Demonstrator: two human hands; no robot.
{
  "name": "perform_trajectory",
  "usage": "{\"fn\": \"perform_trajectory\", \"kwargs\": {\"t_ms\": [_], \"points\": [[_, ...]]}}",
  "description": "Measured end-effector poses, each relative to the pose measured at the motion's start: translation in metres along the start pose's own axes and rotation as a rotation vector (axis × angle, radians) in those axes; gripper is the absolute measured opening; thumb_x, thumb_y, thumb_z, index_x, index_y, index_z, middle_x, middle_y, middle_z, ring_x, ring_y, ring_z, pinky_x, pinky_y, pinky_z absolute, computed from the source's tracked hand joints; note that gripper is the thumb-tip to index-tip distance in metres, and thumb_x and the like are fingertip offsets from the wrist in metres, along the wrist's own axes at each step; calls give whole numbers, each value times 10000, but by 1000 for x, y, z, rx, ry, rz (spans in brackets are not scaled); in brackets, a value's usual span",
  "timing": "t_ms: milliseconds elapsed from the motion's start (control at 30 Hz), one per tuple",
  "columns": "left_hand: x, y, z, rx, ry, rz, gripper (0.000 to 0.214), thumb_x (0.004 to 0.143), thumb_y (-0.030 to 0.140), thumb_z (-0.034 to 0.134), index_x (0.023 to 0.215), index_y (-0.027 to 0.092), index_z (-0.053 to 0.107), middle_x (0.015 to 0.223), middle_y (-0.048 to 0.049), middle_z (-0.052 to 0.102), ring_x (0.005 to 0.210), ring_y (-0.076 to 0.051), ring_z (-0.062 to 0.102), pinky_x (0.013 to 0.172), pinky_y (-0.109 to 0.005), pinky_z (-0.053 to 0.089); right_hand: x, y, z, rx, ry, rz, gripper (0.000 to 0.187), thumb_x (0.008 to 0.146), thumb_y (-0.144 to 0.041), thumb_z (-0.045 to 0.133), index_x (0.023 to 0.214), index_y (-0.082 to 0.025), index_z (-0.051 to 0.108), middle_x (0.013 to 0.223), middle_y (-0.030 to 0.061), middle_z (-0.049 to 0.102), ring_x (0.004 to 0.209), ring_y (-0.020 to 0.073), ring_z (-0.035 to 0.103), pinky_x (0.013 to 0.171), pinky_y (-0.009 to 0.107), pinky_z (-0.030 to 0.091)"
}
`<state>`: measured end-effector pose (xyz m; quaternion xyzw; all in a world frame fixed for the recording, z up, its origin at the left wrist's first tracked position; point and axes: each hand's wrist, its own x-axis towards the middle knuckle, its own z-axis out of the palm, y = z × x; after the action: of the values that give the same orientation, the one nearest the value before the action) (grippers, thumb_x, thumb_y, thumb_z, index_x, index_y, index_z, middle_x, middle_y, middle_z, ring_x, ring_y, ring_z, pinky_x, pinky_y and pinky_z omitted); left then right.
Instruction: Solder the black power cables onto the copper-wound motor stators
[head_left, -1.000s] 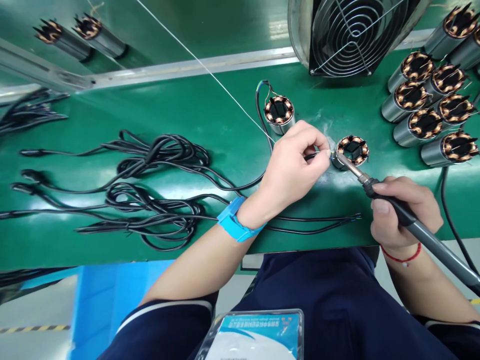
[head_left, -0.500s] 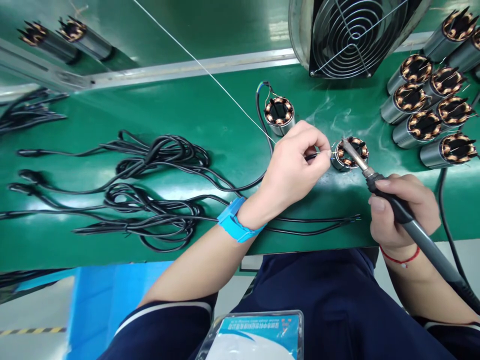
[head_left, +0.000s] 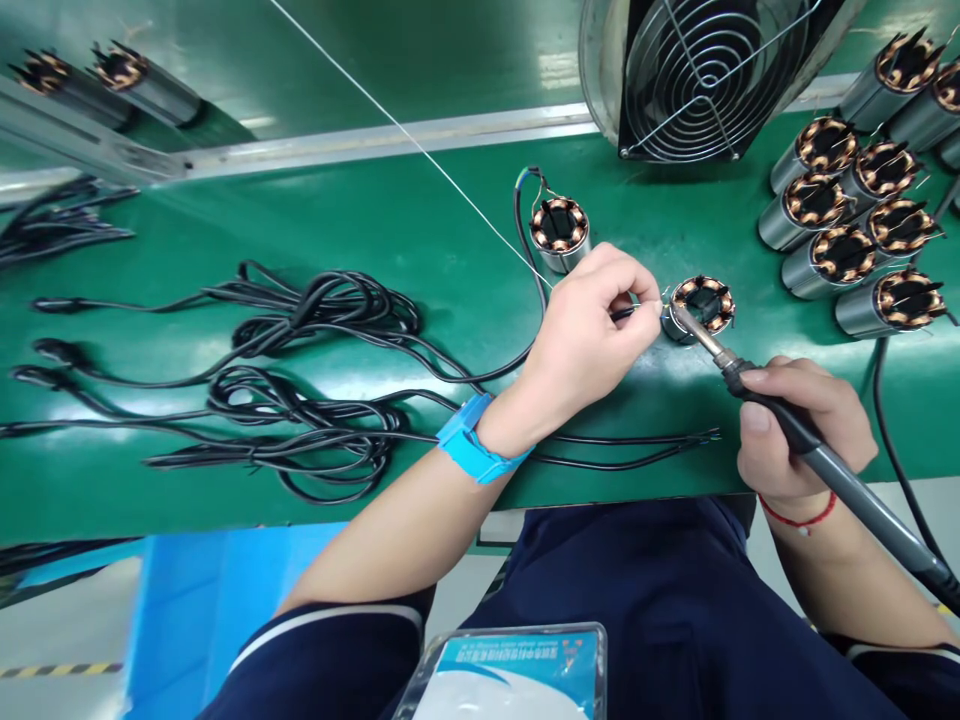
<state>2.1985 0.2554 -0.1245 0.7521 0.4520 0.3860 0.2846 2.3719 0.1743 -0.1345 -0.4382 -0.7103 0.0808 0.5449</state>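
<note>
Two grips: our left hand (head_left: pixel 592 318) pinches wires (head_left: pixel 665 309), our right hand (head_left: pixel 806 430) grips a soldering iron (head_left: pixel 844 478)
Stator (head_left: pixel 723 308): standing just beside the pinch
Iron tip (head_left: pixel 686 321): back near the wires; we judge heating resumed

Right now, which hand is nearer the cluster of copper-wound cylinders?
Right. The right hand is on the person's side of the cylinders, gripping a soldering iron; the left hand is farther away, to their left.

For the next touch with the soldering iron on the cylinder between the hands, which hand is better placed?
Right, I would judge: the right hand grips the soldering iron, whose tip is at the rim of the copper-wound cylinder. The left hand pinches fine wires beside it.
</note>
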Motion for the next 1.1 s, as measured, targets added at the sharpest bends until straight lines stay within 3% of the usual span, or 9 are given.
{"fn": "perform_trajectory", "kwargs": {"t_ms": [300,500,600,700,800,967,1100], "points": [[1,1,0,-9,2,8,136,753,73,523,669,181,530,742,2,573,681,-106,505,606,-258,438,2,1,0,-50,47,13,279,812,-182,630,1089,-206,651,767,19,657,588,143,558,531,297,492],[1,1,-1,-4,-6,6,138,749,63,526,677,180,544,741,5,583,701,-110,516,639,-261,438,21,-5,2,-22,-99,156,446,904,-243,604,1334,-301,503,1110,21,683,866,186,698,764,340,593],[1,1,-1,-8,-3,15,129,750,70,530,682,178,548,742,3,581,712,-112,522,649,-261,438,38,-7,2,-113,-185,204,377,950,-285,544,1324,-295,500,1029,-3,705,967,188,678,862,364,567],[1,0,-1,-11,0,16,125,753,75,530,682,177,547,741,3,577,722,-114,527,662,-263,443,47,-5,3,-168,-224,211,330,950,-338,544,1275,-281,540,1023,-6,699,898,175,675,800,359,558],[0,0,-1,-13,3,13,133,749,65,529,680,177,548,742,4,577,720,-113,527,663,-264,446,42,-5,3,-122,-129,147,310,931,-317,569,1238,-277,574,1041,10,683,802,156,647,743,353,544],[0,0,0,-6,7,11,138,758,67,527,680,180,543,756,-2,581,719,-115,526,652,-269,462,17,-7,-2,-24,19,72,196,834,-206,609,1016,-239,674,723,-3,627,596,144,539,537,305,469],[1,0,0,15,-6,4,140,771,78,511,687,187,534,758,-6,572,714,-121,523,652,-279,484,5,-3,-1,49,48,37,164,813,-187,595,956,-210,672,656,-20,583,535,123,495,485,283,432]]}}
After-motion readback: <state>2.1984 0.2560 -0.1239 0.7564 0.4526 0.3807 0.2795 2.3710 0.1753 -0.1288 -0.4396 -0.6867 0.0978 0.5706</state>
